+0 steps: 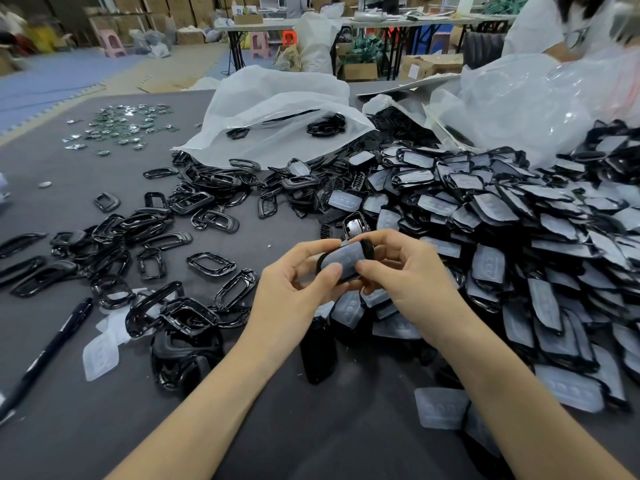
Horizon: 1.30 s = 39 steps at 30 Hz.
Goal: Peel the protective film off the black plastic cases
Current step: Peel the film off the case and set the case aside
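Fig.: I hold black case [370, 249] betw. both hands, above counter [277, 427]: left hand [294, 289] pinches it steady, right hand [408, 271] pinches film [341, 259] edge w/ thumb, prob. to start the peel; unpeeled pile [519, 237] lies just beyond right hand.

Nothing legible can be made out here, tbh. A white label is seen on a cardboard box [433, 65] way back, but its print is too blurred.

The left hand [291, 289] and right hand [412, 271] are holding a case [343, 259] between them above the table [242, 410]. A heap of cases [519, 237] is lying to their right, frames [156, 237] are lying scattered to their left, a pen [48, 351] is lying near the left edge, and a bag [277, 112] is sitting behind.
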### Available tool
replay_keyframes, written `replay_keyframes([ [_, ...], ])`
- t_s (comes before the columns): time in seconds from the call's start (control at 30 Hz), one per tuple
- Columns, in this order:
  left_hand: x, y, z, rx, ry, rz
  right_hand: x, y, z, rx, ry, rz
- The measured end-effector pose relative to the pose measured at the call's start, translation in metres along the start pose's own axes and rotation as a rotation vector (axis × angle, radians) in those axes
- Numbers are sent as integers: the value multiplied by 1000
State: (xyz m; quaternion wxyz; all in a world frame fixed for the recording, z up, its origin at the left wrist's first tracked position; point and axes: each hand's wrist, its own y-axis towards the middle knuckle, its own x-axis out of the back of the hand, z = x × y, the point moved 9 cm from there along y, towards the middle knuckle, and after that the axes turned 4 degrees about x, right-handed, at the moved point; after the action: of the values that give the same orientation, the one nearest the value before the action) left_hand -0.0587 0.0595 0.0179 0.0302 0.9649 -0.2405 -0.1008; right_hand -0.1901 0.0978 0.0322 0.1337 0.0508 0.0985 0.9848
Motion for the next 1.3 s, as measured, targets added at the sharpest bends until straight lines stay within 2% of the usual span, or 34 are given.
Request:
replay_keyframes([
  [0.33,2,2,0,4,19,-36,-3,-1,-6,-66,91,29],
  [0.63,-1,2,5,26,10,0,5,0,0,13,-96,-56],
  [0.83,7,3,6,1,139,-61,6,0,-1,30,-216,-89],
  [0.93,14,2,3,-27,151,-133,4,-1,-4,-5,-126,-100],
  [1.1,17,-1,-8,-68,-7,-192,-2,-3,-8,-73,121,-87],
  [1.3,17,-3,-12,-86,-71,-192,-6,-4,-8,-92,188,-57],
])
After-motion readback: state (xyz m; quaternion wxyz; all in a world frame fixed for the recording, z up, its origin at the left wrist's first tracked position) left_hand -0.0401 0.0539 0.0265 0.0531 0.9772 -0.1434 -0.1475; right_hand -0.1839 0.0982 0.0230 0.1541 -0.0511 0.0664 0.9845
